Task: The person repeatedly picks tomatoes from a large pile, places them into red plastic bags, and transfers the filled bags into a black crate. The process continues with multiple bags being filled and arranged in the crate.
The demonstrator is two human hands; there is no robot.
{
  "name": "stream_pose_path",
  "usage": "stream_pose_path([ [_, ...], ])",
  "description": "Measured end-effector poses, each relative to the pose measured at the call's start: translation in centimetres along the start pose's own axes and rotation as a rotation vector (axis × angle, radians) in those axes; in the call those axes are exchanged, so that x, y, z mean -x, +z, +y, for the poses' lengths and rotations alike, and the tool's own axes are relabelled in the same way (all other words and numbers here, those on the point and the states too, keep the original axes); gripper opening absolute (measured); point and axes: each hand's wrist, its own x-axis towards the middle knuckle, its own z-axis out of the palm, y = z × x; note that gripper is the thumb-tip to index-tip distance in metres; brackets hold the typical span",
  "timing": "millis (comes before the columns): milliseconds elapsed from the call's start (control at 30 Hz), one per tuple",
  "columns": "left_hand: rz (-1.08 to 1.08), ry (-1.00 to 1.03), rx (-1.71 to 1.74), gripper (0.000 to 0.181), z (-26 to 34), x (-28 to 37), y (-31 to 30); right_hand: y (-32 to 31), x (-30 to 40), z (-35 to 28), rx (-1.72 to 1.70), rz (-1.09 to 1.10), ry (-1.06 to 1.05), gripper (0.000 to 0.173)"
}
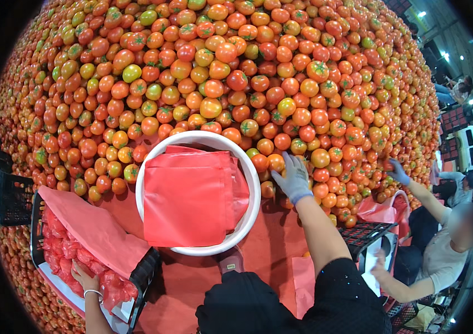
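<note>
My right hand (294, 179), in a pale blue-grey glove, reaches over the near edge of a huge heap of red, orange and greenish tomatoes (219, 69). Its thumb and fingers are apart, beside an orange tomato (276, 162). At the lower left, my left hand (85, 276), ungloved with a white band at the wrist, rests on red plastic-wrapped bundles (69, 249) in a black plastic crate (146, 267); its fingertips are partly hidden. Between my hands stands a round white tub (254, 183) with a stack of flat red plastic sheets or bags (186, 200) across its top.
A red sheet (98, 229) drapes over the crate's edge. Another black crate (7, 196) stands at the far left. On the right, a co-worker (445, 250) reaches a gloved hand (398, 172) to the heap, beside a black crate (365, 236). A shoe (232, 261) is below the tub.
</note>
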Motion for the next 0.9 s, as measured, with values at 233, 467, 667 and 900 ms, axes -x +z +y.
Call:
stream_pose_path([
  [233,0.358,0.394,-0.029,0.085,8.8,5.6,-7.2,0.5,-3.7,0.0,0.134,-0.158,0.047,0.078],
  [467,-0.171,0.909,0.592,0.063,25.4,17.7,-7.9,-3.0,5.7,-6.2,-2.054,-0.571,0.512,0.072],
  [667,-0.459,0.999,0.806,0.120,34.3,21.3,0.1,-4.7,10.9,-16.5,-1.352,-1.148,-0.013,0.055],
  [900,-0.295,0.720,0.589,0.124,32.8,21.4,1.7,-4.1,10.5,-20.4,-1.090,-0.836,-0.327,0.080],
])
